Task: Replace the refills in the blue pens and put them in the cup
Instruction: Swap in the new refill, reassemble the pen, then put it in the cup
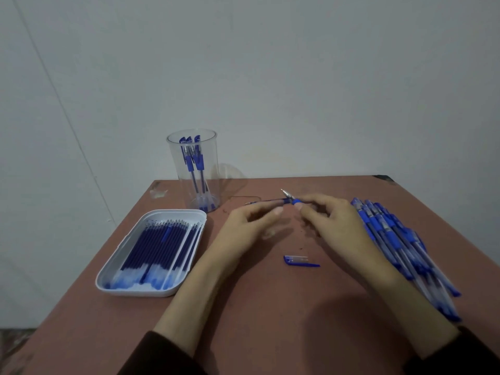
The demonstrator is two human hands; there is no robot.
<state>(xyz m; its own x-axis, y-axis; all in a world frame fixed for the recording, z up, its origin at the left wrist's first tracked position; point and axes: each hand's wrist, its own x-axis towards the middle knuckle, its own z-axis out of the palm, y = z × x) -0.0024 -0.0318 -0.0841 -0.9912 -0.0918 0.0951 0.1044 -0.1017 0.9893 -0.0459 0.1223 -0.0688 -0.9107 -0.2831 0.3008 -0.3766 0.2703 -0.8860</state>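
Observation:
Over the middle of the table my left hand (pixel 251 226) pinches a thin dark refill (pixel 263 202) whose end sticks out to the left. My right hand (pixel 332 220) pinches the blue grip piece (pixel 296 200) of an opened pen, its metal tip pointing up and left. The two parts meet between my fingertips. A blue pen cap (pixel 299 261) lies on the table in front of my hands. The clear cup (pixel 208 147) stands at the back left with a few blue pens upright in it. A pile of blue pens (pixel 400 244) lies under and beside my right forearm.
A white tray (pixel 113 266) with several blue refills lies on the left of the reddish table (pixel 257 320). The wall rises just behind the table's far edge. A chipped corner shows at the back right.

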